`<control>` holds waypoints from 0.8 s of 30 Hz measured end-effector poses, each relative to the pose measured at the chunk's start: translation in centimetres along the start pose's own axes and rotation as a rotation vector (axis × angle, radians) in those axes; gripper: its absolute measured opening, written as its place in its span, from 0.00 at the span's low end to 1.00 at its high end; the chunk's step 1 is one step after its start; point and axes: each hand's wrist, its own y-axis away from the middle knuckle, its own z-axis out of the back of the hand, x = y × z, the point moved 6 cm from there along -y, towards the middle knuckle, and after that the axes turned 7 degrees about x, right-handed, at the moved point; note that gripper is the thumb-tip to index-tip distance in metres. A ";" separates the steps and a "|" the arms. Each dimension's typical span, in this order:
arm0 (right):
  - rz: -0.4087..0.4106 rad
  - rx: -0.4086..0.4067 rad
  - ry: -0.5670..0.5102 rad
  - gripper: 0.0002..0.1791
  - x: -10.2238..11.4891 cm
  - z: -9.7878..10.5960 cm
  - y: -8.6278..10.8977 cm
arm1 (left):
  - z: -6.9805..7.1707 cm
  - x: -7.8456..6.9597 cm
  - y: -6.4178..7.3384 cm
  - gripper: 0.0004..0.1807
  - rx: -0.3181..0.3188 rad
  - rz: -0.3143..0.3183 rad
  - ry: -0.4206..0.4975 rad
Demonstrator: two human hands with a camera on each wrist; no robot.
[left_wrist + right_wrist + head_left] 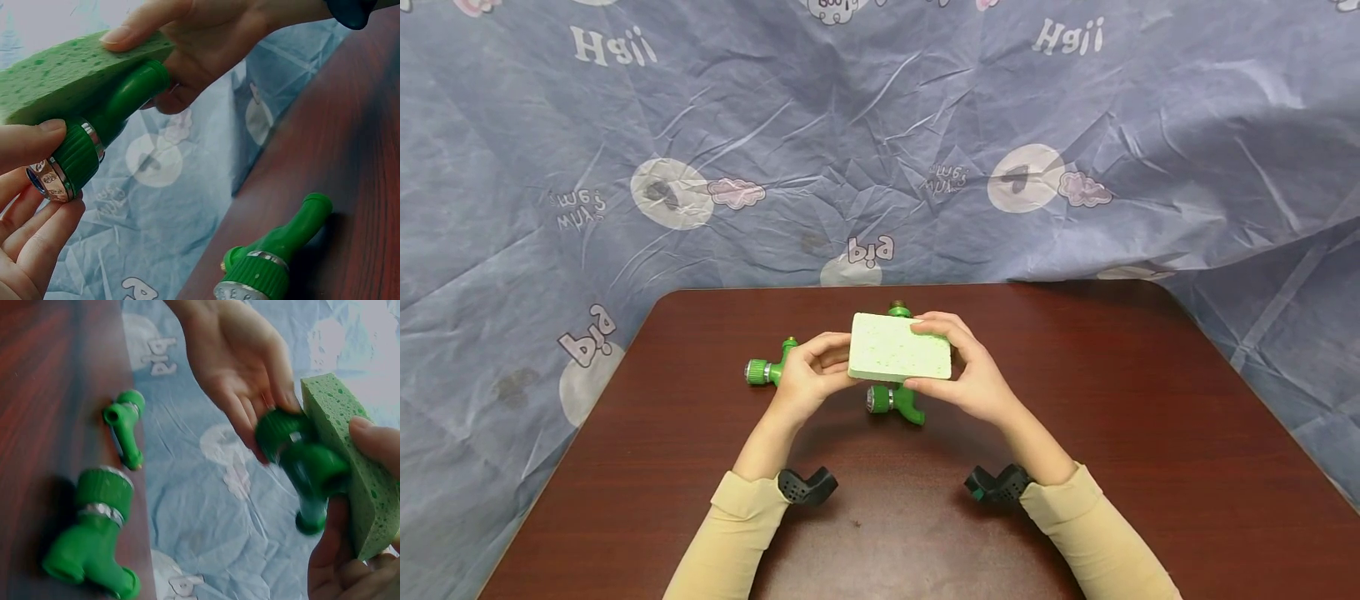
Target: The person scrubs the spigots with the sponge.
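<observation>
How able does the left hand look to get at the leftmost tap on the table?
Probably not as is: the left hand grips another tap, though nothing visible seems to block the leftmost tap.

porous matt sponge (901,346), glossy green tap (128,97) with shiny metallic band (92,135), wood-grained table (1075,400), creased cloth-like backdrop (880,108)

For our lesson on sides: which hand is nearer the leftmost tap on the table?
The left hand: in the head view, it appears just right of the leftmost tap, partly covering it; the right hand is farther right, gripping the sponge.
</observation>
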 end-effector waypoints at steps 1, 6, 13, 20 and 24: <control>0.001 -0.009 -0.009 0.33 -0.2 0.3 0.0 | 0.1 -0.1 0.0 0.26 -0.006 0.002 0.002; 0.005 -0.091 -0.030 0.34 -1.9 2.4 0.0 | 0.7 -0.3 0.1 0.26 -0.034 0.011 -0.017; -0.008 -0.262 -0.034 0.34 -3.6 4.8 0.3 | 0.2 -0.5 0.3 0.26 0.047 0.015 0.003; -0.056 -0.364 -0.008 0.33 -2.8 5.2 0.4 | -0.1 -0.5 0.5 0.26 0.072 0.034 -0.009; -0.093 -0.369 0.005 0.32 -1.8 5.2 0.4 | 0.1 -0.8 0.5 0.26 0.067 0.015 -0.005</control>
